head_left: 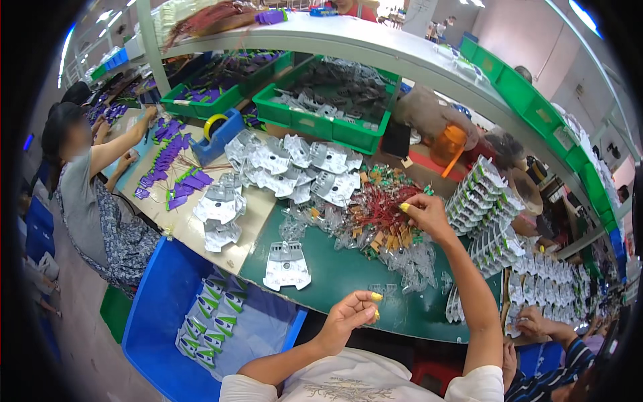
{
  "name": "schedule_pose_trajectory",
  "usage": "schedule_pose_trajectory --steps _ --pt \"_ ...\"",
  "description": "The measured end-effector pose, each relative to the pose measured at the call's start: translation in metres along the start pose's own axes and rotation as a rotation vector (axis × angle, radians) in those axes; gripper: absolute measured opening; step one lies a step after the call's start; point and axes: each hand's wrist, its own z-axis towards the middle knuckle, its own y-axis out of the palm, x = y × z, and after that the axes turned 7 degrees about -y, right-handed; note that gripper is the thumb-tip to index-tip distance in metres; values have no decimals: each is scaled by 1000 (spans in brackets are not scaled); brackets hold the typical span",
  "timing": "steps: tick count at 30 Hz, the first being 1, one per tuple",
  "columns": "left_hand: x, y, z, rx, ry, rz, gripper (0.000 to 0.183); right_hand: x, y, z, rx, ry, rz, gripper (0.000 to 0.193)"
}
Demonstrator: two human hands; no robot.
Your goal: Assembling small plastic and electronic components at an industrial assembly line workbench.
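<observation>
My right hand (pixel 429 216) reaches over a heap of red wires (pixel 382 209) with small tan and green pieces at their ends. Its yellow-tipped fingers are closed together at the heap's edge; what they pinch, if anything, is too small to make out. Close to my body, my left hand (pixel 345 323) hovers at the table's front edge. Its curled fingers have yellow tip covers, and a gap shows between thumb and index finger with nothing in it. A single white-grey plastic housing (pixel 287 266) lies on the green mat (pixel 335 285), and clear plastic parts (pixel 410 264) surround the wires.
More grey housings (pixel 295 164) are piled behind. Stacked housings (pixel 479 201) stand at right. Green bins (pixel 321 124) sit under a white shelf (pixel 335 35). A blue bin (pixel 151 315) at lower left holds green-and-white assemblies (pixel 207 321). Co-workers sit at left and lower right.
</observation>
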Motion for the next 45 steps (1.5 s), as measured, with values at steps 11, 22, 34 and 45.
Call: schedule_pose_trajectory --steps 11,22,34,45 --pt "-9 1 7 36 -93 87 21 -54 -48 36 20 -9 108 18" --pt "-11 4 9 72 -97 140 17 -49 -32 49 -99 -29 75 17" --pt "-10 -4 4 101 -100 306 17 -68 -28 -2 193 -236 345 13" --pt "52 6 45 250 284 459 28 -85 23 -106 59 -200 188 10"
